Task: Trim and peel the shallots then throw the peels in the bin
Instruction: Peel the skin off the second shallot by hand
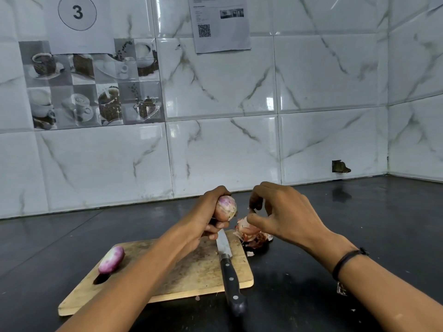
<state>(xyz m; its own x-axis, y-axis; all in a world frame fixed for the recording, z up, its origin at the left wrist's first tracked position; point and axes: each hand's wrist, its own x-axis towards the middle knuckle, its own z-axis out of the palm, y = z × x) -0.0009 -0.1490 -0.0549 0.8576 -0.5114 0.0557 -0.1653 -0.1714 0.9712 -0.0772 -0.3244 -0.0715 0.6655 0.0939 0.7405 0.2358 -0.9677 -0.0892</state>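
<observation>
Knife (229,271): black riveted handle overhangs the board's near edge. The blade lies flat on the wood, tip pointing away beneath the left hand.

Cutting board (191,271): wooden, set askew on the dark countertop (347,219), with a slot at its left end.

Peeled shallot (111,259): lies on the board just beyond the slot, near the left edge.

Left hand (208,216): raised over the board's far edge, fingers wrapped round a second shallot (226,207), cut end toward the camera.

Right hand (287,214): just beside it and apart from it, fingers curled, thumb and forefinger nipping a pale scrap of peel (249,208). A dark band (347,259) circles the wrist.

Peel pile (251,233): on the countertop, touching the board's far right corner.

Countertop beyond: open dark surface runs left and right to the tiled wall (239,144) and the right-hand corner.
</observation>
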